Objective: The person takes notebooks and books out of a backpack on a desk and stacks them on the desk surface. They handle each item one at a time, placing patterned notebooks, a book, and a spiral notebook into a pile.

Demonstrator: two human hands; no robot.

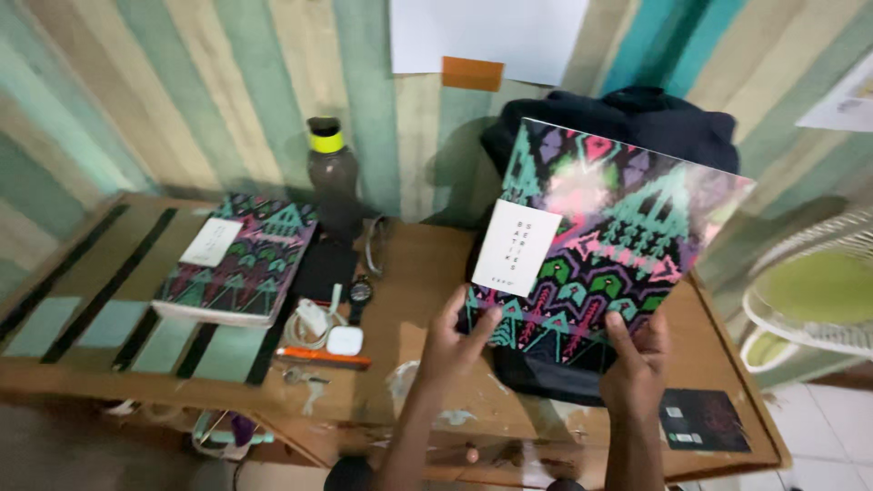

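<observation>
Two hands, left hand and right hand, grip the glossy patterned book by its near edge, tilted above the wooden table; such slick covers may slip onto the dark bag.

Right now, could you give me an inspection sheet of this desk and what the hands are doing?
Surface: wooden desk, worn, with dark and pale painted stripes at its left end.
Job's things: patterned book, held up tilted by its lower edge.
Clutter: second patterned book lying flat, bottle, watch, white charger, orange pen, keys, dark card, dark bag behind.
Hands: left hand and right hand both grip the held book.
Cables: white cord coiled by the charger.
Surroundings: striped wall, papers pinned up, white fan at right.
</observation>
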